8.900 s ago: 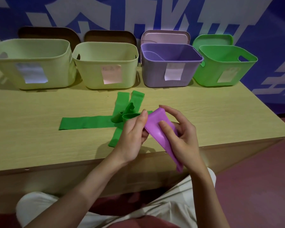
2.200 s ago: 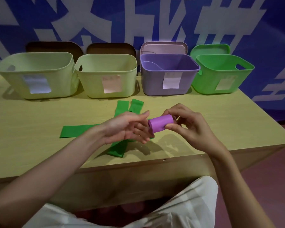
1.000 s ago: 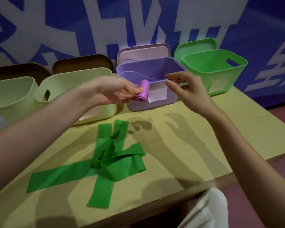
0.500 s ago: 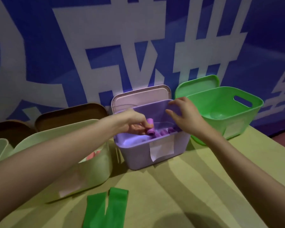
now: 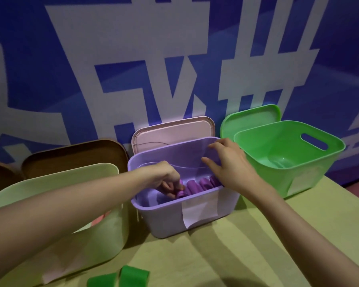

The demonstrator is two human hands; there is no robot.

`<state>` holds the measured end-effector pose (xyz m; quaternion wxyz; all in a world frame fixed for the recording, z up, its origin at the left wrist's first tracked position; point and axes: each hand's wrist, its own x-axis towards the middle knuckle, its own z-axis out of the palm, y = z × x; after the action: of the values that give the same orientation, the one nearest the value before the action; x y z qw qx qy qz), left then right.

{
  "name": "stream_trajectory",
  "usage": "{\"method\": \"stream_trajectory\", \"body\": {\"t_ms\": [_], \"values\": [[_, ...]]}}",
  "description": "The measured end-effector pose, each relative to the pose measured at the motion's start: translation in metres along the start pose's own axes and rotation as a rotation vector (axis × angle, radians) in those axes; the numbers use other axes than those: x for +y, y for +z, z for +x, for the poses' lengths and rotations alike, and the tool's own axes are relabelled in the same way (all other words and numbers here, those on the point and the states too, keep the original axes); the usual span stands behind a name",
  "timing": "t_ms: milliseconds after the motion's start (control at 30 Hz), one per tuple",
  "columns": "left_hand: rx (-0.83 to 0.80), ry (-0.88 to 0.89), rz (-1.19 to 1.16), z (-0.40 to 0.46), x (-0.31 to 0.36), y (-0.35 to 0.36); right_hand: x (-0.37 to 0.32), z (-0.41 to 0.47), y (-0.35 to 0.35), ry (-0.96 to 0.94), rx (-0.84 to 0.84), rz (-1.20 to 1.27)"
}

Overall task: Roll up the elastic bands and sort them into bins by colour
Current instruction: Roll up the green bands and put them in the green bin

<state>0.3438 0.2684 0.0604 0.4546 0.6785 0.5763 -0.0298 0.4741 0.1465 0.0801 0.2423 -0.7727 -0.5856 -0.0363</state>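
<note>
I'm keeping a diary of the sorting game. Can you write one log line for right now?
step: binning purple roll | left hand: holds roll inside purple bin | right hand: over bin, open | green bands: unrolled on table

Two bare arms & hands, nothing worn showing on either.

L side: left forearm [image 5: 71,208] is running bare from frame edge to wrist, w/ skin looking smooth and shadow falling along its underside; left hand [image 5: 164,179] is showing rounded knuckles, fingertips partly hidden. R side: right forearm [image 5: 298,228] is also showing bare its whole visible length, slim, narrowing twd wrist; right hand [image 5: 230,168] is showing its back, w/ long slender fingers; nails too small to tell.
</note>
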Motion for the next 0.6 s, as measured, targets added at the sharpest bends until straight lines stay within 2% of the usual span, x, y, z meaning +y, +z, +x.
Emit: {"method": "stream_trajectory", "body": {"t_ms": [367,600], "values": [[0.058,-0.022,0.153,0.018,-0.001,0.018,0.001,-0.002,0.0,0.005,-0.001,0.022],[-0.1,-0.135,0.211,0.013,-0.001,0.011,-0.006,-0.003,-0.007,-0.027,-0.034,-0.047]]}}
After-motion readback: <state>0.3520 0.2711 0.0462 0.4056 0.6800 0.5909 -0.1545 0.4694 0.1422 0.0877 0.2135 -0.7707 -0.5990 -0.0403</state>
